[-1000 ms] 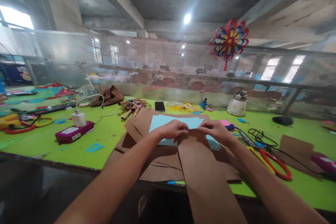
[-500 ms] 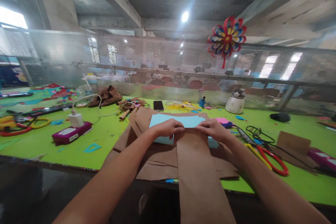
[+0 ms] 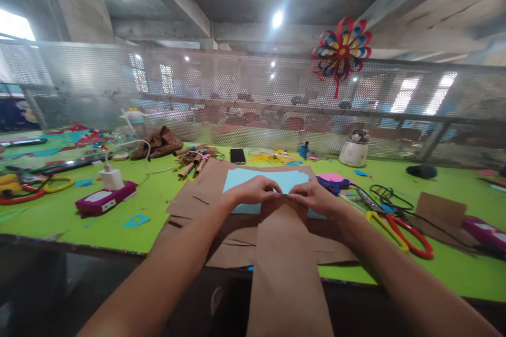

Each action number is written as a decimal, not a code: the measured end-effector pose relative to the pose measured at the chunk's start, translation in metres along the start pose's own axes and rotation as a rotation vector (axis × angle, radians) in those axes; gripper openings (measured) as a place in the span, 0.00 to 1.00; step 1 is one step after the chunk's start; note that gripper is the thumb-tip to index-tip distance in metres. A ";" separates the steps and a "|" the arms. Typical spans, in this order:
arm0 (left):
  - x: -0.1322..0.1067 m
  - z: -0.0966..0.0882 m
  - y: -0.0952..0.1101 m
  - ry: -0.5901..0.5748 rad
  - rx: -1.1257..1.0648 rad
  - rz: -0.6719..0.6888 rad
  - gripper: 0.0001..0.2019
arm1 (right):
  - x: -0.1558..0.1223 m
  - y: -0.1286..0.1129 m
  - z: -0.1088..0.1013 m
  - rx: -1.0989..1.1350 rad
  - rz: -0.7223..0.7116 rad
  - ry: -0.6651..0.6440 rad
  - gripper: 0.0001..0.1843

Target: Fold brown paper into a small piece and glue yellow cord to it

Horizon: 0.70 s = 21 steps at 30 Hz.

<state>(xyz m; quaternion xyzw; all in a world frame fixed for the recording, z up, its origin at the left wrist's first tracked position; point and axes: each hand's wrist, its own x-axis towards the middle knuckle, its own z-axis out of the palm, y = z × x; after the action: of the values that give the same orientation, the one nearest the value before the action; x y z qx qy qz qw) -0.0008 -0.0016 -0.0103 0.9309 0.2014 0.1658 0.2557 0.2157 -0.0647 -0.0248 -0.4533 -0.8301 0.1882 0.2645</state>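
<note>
A long strip of brown kraft paper [image 3: 288, 263] runs from my fingers down past the table's front edge. My left hand [image 3: 256, 189] pinches its far end from the left, and my right hand [image 3: 312, 195] pinches the same end from the right. The two sets of fingertips nearly meet at the narrow top edge, which looks folded or rolled; the exact fold is hidden by the fingers. Beneath both hands lie light blue paper sheets [image 3: 241, 177], resting on a stack of brown paper [image 3: 190, 197].
Scissors with red and yellow handles [image 3: 409, 237] and a blue glue gun [image 3: 334, 185] lie to the right. A purple power strip [image 3: 106, 198] with a white charger sits left. Behind are a phone [image 3: 237, 156], rolled brown paper tubes [image 3: 193, 163] and a white bottle [image 3: 354, 148].
My fingertips have drawn closer together at the strip's far end, now pinching a narrower edge. The strip's lower part has swung left, and the brown stack on the left lies flatter.
</note>
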 end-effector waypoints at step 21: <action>-0.002 -0.004 -0.009 -0.157 -0.208 -0.149 0.11 | 0.001 -0.002 -0.005 0.013 -0.033 -0.139 0.17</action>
<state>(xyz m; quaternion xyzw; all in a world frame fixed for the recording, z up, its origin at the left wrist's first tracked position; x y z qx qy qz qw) -0.0069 0.0059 -0.0122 0.8919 0.2313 0.0931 0.3774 0.2170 -0.0650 -0.0191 -0.4238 -0.8526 0.2200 0.2122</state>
